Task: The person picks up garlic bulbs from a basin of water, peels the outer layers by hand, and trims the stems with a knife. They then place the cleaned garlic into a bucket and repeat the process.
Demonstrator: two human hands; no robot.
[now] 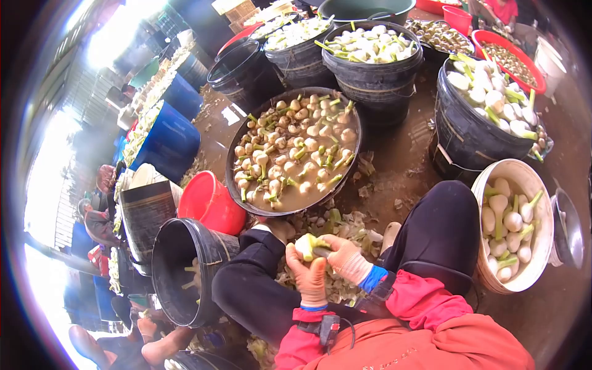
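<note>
My left hand (pixel 309 280), in a pale orange glove, is closed around a fresh garlic bulb (pixel 306 245) with a green stem. My right hand (pixel 348 258), gloved and with a white-wrapped wrist, closes on what looks like a small knife (pixel 321 251). Its grey blade rests against the bulb; the handle is hidden in my fingers. Peeled skins (pixel 361 237) lie in a heap beneath both hands, between my legs. Just ahead stands a wide dark tub (pixel 356 154) of muddy water, full of unpeeled garlic bulbs with cut stems.
On my right is a white bucket (pixel 484 271) holding peeled bulbs. Beyond it stands a heaped black bucket (pixel 459 132). A red bucket (pixel 213 203) and a tipped black bucket (pixel 206 246) are at my left. Other people's bare feet (pixel 166 346) show at lower left.
</note>
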